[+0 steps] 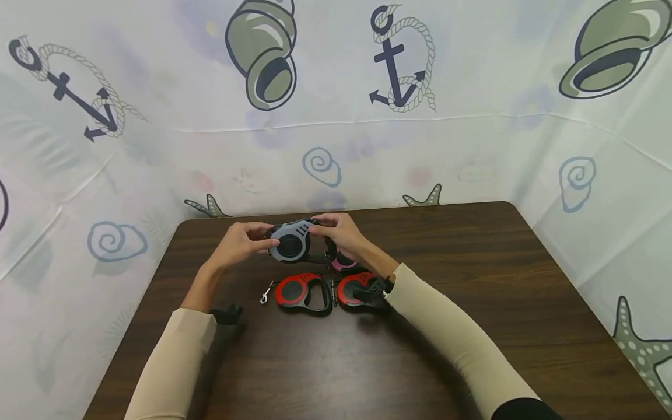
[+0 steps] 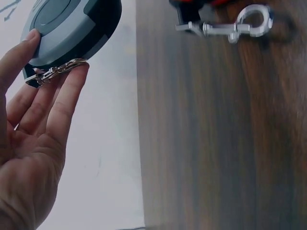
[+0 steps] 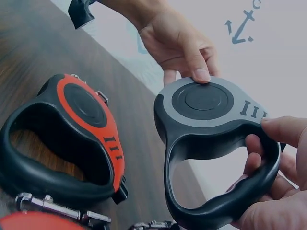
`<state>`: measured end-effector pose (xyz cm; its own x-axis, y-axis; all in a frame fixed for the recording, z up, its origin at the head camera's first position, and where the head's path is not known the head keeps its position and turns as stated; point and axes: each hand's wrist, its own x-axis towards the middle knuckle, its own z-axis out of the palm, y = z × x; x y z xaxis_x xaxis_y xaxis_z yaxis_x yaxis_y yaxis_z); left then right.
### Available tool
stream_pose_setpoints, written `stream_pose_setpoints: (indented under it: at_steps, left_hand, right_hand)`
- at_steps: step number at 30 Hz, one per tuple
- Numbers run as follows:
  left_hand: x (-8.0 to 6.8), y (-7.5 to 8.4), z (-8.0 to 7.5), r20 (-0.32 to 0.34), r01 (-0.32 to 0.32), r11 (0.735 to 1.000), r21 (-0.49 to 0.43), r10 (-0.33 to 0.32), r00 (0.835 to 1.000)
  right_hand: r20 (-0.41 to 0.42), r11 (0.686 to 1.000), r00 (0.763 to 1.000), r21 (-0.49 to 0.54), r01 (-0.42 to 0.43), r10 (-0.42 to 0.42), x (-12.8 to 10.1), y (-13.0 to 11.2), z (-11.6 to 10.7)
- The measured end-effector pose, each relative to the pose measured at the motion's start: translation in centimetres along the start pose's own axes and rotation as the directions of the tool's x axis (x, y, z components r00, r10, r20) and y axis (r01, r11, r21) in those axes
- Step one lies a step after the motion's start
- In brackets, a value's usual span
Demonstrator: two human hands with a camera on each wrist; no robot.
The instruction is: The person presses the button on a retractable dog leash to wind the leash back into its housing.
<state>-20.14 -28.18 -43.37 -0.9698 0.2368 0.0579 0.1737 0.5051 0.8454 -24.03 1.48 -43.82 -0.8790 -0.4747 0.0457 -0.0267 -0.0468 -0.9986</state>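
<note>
Both hands hold a grey and black retractable leash (image 1: 290,242) in the air above the far middle of the dark wooden table (image 1: 472,280). My left hand (image 1: 256,238) pinches its round housing (image 3: 204,103), thumb on top and fingers beneath, where a small metal clip (image 2: 53,72) lies across the fingertips. My right hand (image 1: 321,226) grips the black handle loop (image 3: 225,201), thumb on the grey top. Below them a red leash (image 1: 303,291) lies on the table with its snap hook (image 1: 266,293) stretched out to the left.
A second red leash (image 1: 353,289) lies under my right wrist, and a pink one (image 1: 343,262) sits just behind it. White sheeting printed with anchors and shells (image 1: 399,64) walls in the table at the back and both sides.
</note>
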Motion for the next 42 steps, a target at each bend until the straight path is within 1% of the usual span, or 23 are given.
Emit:
stream_pose_setpoints:
  at_steps: [5,9,12,17,22,26,30,36,42]
  left_hand:
    - [-0.1,-1.0,-0.9,0.002,0.055,0.998,-0.031,-0.055,0.998]
    - [-0.1,-1.7,-1.1,0.016,0.099,0.990,-0.104,-0.097,0.995]
    - [0.0,-2.4,-1.0,0.034,0.129,0.977,-0.172,-0.125,0.992]
    - [0.2,-3.9,-0.6,0.060,0.163,0.958,-0.234,-0.153,0.986]
    - [0.3,-5.0,-0.4,0.085,0.209,0.942,-0.262,-0.193,0.978]
    - [0.6,-5.4,-0.2,0.087,0.223,0.941,-0.255,-0.208,0.974]
    - [0.9,-5.7,-0.1,0.091,0.229,0.941,-0.251,-0.213,0.973]
    - [1.2,-5.9,0.2,0.121,0.258,0.939,-0.227,-0.236,0.964]
    - [1.5,-5.4,0.7,0.091,0.285,0.945,-0.160,-0.273,0.958]
  right_hand:
    - [-0.006,1.000,1.000,0.025,-0.008,0.008,1.0,0.6,1.2]
    - [-0.016,0.999,0.999,0.017,-0.037,0.037,1.6,1.1,1.6]
    - [-0.018,0.998,0.998,-0.007,-0.056,0.056,2.0,1.6,1.7]
    - [-0.010,0.997,0.998,-0.043,-0.065,0.064,2.3,2.4,1.9]
    - [0.007,0.985,0.998,-0.159,-0.063,0.065,2.3,3.1,1.8]
    - [0.002,0.957,0.998,-0.284,-0.059,0.062,2.5,3.4,1.7]
    - [0.003,0.916,0.998,-0.396,-0.057,0.064,2.6,3.4,1.6]
    - [0.024,0.855,0.996,-0.515,-0.057,0.081,2.5,3.3,1.1]
    - [0.063,0.794,0.996,-0.607,-0.015,0.067,2.6,3.5,0.7]
